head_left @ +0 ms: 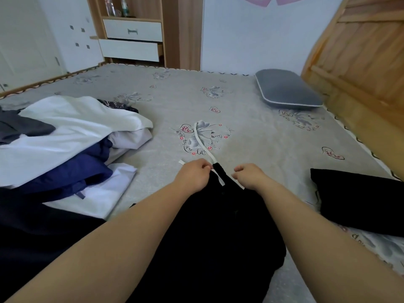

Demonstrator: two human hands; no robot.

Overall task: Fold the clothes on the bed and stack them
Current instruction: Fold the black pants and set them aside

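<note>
Currently, head view only. Both hands work at the far end of a black garment (209, 237) that lies on the bed (251, 138) straight in front of the person. Left hand (193, 177): fingers curled, pinching the garment's edge where a white drawstring (202, 142) leaves it; the cord trails away over the printed sheet. Right hand (249, 176): fingers curled at the same edge, apparently gripping the cloth, though the contact itself is hidden behind the knuckles.

Progress, judged: early. One flat black item (358, 204) lies to the right and looks folded, the likely start of the stack. To the left sits a loose heap (65, 138) of white, navy and grey clothes, unfolded. The garment in hand is not yet folded; the drawstring likely needs tucking first.

Elsewhere: grey pillow (286, 89) near the wooden headboard (358, 62).
</note>
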